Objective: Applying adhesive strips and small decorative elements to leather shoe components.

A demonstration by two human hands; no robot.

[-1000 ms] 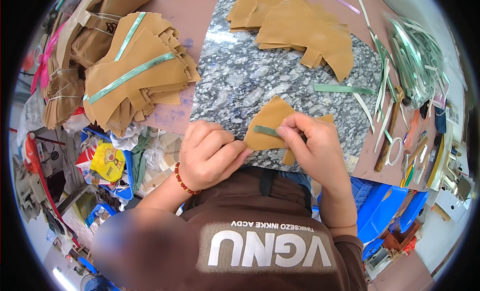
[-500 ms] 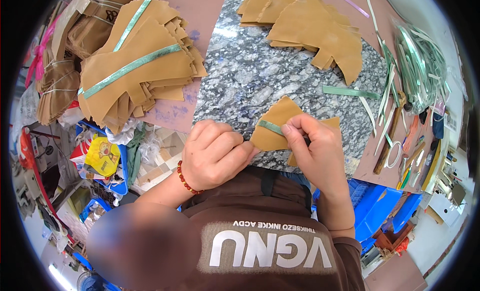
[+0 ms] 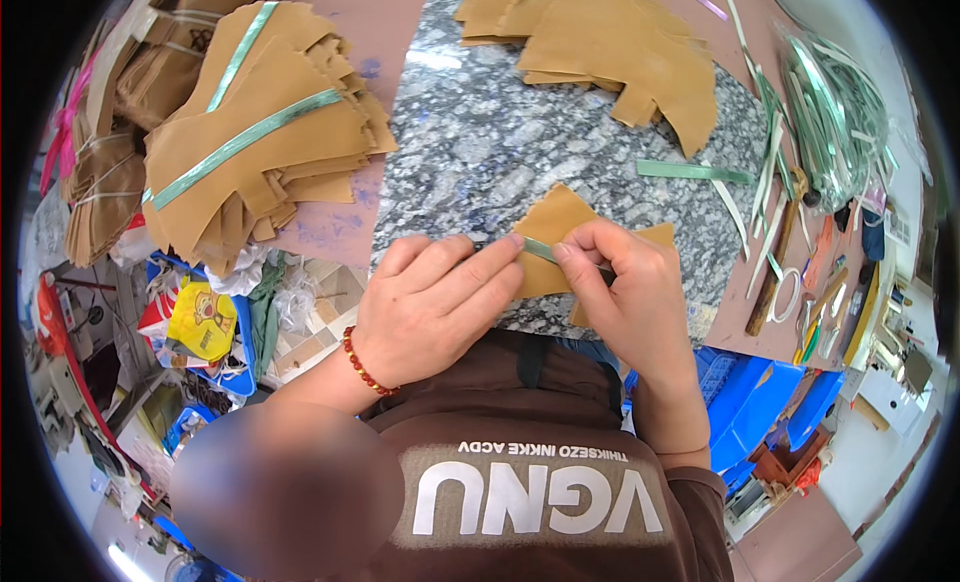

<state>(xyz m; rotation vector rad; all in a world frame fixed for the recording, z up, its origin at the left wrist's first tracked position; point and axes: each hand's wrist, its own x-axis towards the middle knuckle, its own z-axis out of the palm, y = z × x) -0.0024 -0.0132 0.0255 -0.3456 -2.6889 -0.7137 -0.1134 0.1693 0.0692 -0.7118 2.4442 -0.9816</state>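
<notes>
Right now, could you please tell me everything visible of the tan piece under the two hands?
The tan piece looks like thin, smooth leather or similar sheet, its upper-left edge slightly uneven. It appears to lie on the speckled slab, near the front edge. A green strip lies on it. The left hand touches its left side; the right hand hides part of its outline.

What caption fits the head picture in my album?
Left hand and right hand at a green strip on a tan piece.

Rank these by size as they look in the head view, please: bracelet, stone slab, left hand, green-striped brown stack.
1. Stone slab
2. Green-striped brown stack
3. Left hand
4. Bracelet
</notes>
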